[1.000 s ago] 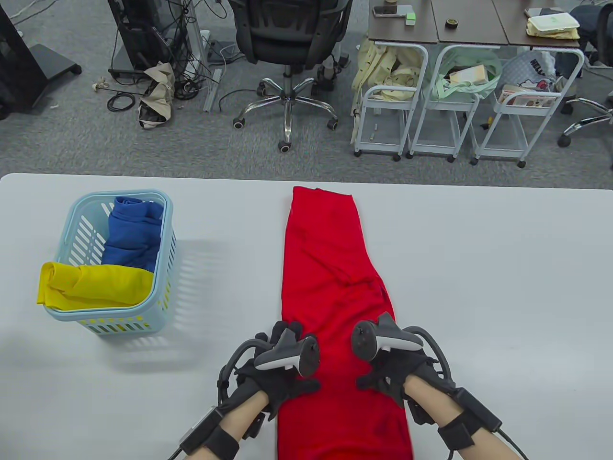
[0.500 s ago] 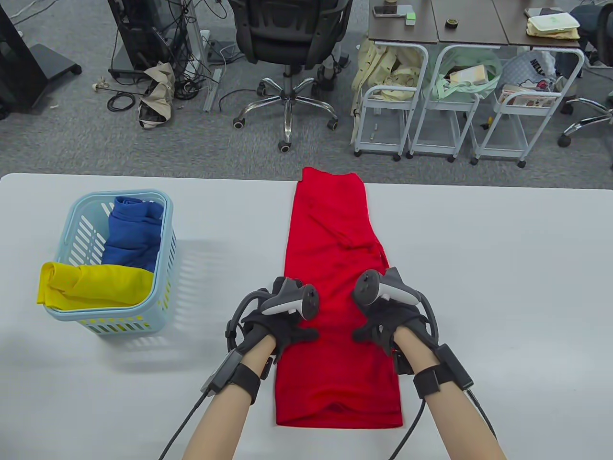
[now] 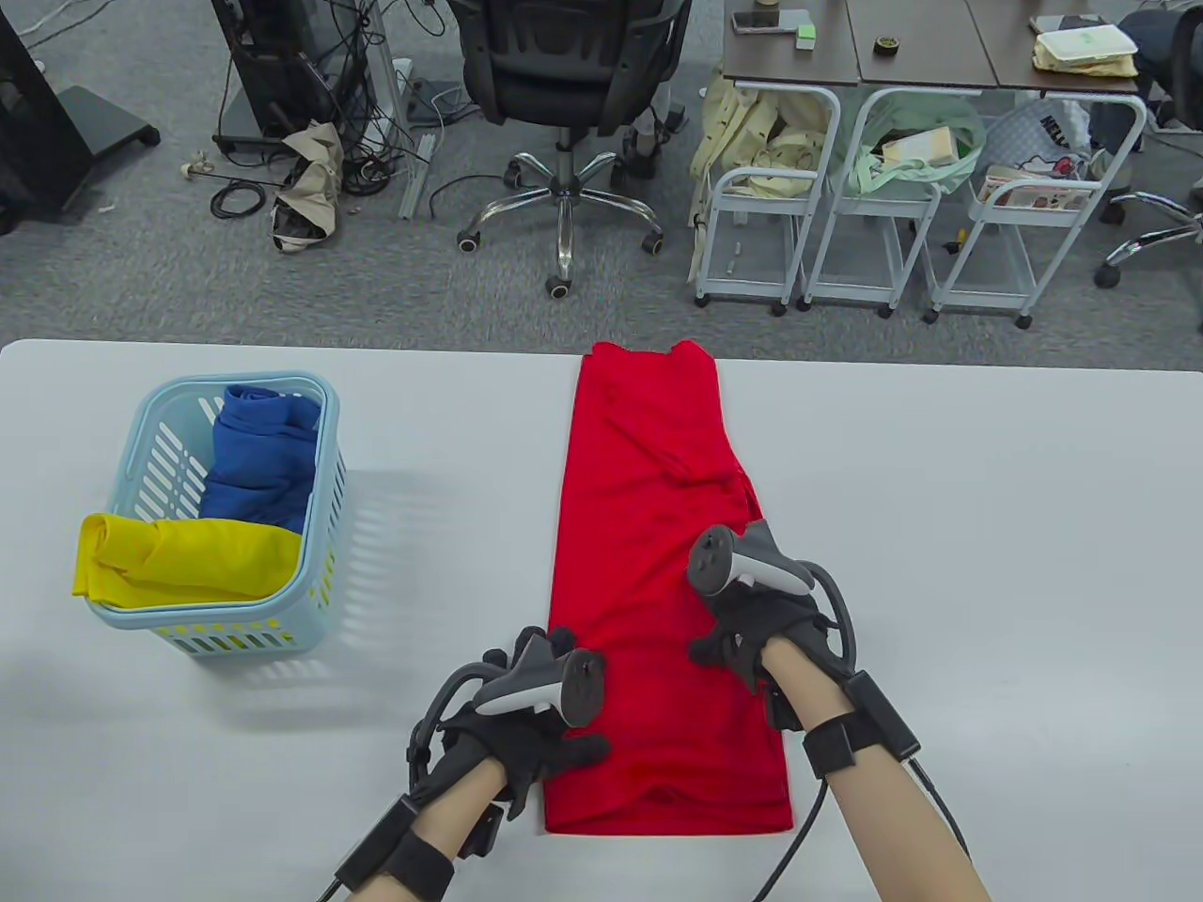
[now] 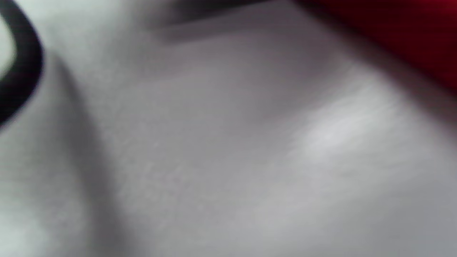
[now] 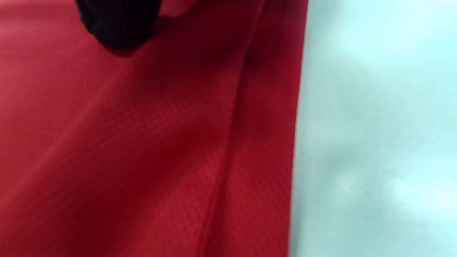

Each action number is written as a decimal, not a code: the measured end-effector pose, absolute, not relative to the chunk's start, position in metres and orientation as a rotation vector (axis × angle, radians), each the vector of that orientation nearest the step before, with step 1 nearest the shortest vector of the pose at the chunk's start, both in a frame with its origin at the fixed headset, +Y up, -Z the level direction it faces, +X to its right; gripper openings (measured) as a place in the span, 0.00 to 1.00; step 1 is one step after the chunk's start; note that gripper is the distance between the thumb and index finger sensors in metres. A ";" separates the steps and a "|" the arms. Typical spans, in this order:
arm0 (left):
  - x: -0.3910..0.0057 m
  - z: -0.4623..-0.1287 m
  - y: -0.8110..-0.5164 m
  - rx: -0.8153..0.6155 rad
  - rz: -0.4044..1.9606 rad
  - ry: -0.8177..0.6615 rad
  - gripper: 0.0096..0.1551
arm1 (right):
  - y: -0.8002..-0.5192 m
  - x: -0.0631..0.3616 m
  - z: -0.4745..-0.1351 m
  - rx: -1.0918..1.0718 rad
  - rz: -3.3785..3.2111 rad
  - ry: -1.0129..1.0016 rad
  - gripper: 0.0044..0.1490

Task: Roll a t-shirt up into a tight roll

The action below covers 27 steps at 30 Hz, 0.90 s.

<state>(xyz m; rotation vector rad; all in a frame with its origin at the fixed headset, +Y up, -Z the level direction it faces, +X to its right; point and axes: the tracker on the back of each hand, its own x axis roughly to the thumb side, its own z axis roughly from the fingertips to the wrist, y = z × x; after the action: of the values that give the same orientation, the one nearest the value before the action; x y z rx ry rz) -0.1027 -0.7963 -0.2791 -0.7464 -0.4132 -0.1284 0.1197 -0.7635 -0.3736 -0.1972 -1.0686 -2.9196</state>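
Your red t-shirt lies flat in a long folded strip down the middle of the desk, unrolled. Your left hand rests on its near left edge, your right hand on its right side; both seem flat, though the trackers hide most fingers.

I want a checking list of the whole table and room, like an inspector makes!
Surface: white table, bare on the right.
Job's things: red t-shirt folded into a long strip, unrolled.
Clutter: blue basket holding blue cloth and yellow cloth.
Hands: left hand at the shirt's left edge; right hand on its right side.
Cables: glove wires along both wrists.
Surroundings: office chair, carts, floor cords.
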 end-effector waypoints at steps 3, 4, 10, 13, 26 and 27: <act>-0.103 -0.280 -0.796 -0.762 -0.099 -0.397 0.51 | -0.756 0.106 -0.348 -0.301 -2.887 -0.948 0.54; -0.103 -0.280 -0.797 -0.759 -0.108 -0.401 0.51 | -0.755 0.103 -0.340 -0.339 -2.907 -0.959 0.54; -0.103 -0.280 -0.796 -0.756 -0.109 -0.404 0.51 | -0.767 0.122 -0.282 -0.430 -2.756 -1.018 0.57; -0.103 -0.280 -0.796 -0.757 -0.110 -0.405 0.51 | -0.773 0.151 -0.273 -0.417 -2.837 -1.099 0.57; -0.104 -0.277 -0.785 -0.656 -0.115 -0.424 0.50 | -0.752 0.182 -0.261 -0.431 -3.015 -0.949 0.57; -0.104 -0.275 -0.781 -0.643 -0.111 -0.431 0.50 | -0.750 0.178 -0.259 -0.473 -3.039 -0.938 0.56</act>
<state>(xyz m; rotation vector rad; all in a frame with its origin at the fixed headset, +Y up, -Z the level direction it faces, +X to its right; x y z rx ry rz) -0.1044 -0.7808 -0.2753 -0.6434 -0.4314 -0.1109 0.1778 -0.7501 -0.2588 -0.4731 -0.9376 -3.0389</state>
